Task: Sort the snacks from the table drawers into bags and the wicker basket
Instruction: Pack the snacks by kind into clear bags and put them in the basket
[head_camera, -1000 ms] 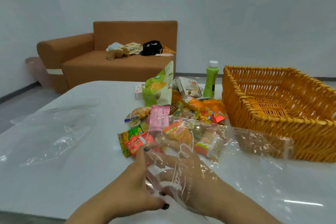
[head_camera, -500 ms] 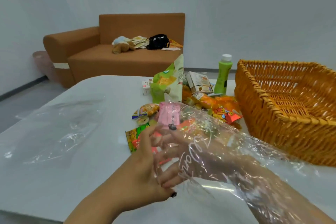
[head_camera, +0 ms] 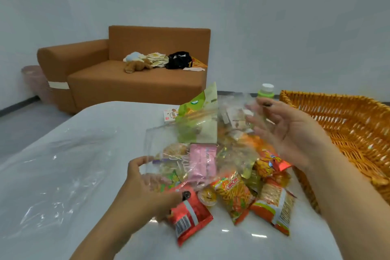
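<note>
Over the snack pile point(head_camera: 228, 175) in the middle of the white counter point(head_camera: 109, 124), a clear plastic bag point(head_camera: 190, 145) is stretched between both hands, so that pile is my landmark for everything. On its near-left side the left hand point(head_camera: 147, 186) has its thumb and fingers curled around the bag's lower edge, pinching the film. Up above the pile's far-right side, the right hand point(head_camera: 289, 133) is spread pretty wide, palm facing in, fingers loosely bent; the bag's other end sits at its fingertips, but it's blurry and I honestly can't tell whether it's really gripping the film or just touching it. Through the bag you can see a pink packet point(head_camera: 201, 164) and a tall green pouch point(head_camera: 200, 116) standing at the pile's back. At the pile's front edge lies a red packet point(head_camera: 190, 217), barcode up, with an orange noodle-snack packet point(head_camera: 234, 196) just right of it. A green bottle point(head_camera: 266, 91) pokes up behind the pile, half hidden by the right hand. Just right of the pile sits the wicker basket point(head_camera: 348, 133). Well left of the pile, another clear bag point(head_camera: 52, 175) lies flat on the counter. Way behind it all there's a brown sofa point(head_camera: 126, 74).
</note>
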